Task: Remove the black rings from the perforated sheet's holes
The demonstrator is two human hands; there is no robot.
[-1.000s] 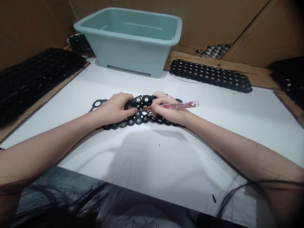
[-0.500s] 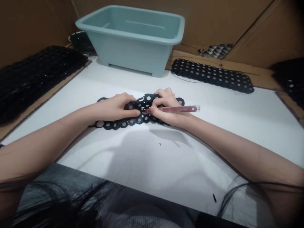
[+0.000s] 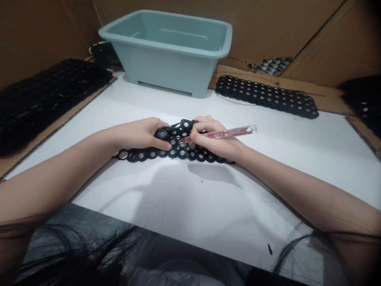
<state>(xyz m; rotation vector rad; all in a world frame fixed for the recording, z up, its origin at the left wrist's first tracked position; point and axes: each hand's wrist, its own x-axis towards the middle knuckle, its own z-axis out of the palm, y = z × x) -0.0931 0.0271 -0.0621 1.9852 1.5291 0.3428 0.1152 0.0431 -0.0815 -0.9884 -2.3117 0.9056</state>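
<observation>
A black strip of joined rings [image 3: 182, 153] with round holes lies across the white table in front of me. My left hand [image 3: 141, 133] grips its left part, thumb on top and fingers over the far edge. In my right hand [image 3: 212, 139] is a slim tool with a red handle [image 3: 238, 131], wrapped in clear film; its kind cannot be told. The tool's tip reaches the rings close to my left thumb, and its end points right. My right fingers also rest against the strip, covering part of it.
A pale blue-green plastic tub [image 3: 166, 59] stands at the back. Right of it lies another black holed piece [image 3: 264, 95]. Stacked black pieces [image 3: 44, 95] line the left edge, and a dark pile [image 3: 363, 99] is at far right. Cardboard walls [image 3: 285, 28] enclose the table [image 3: 184, 198].
The red tool's outer end has risen and swung slightly right. My left thumb has drawn back a little left, and the strip's near edge shows more on the right.
</observation>
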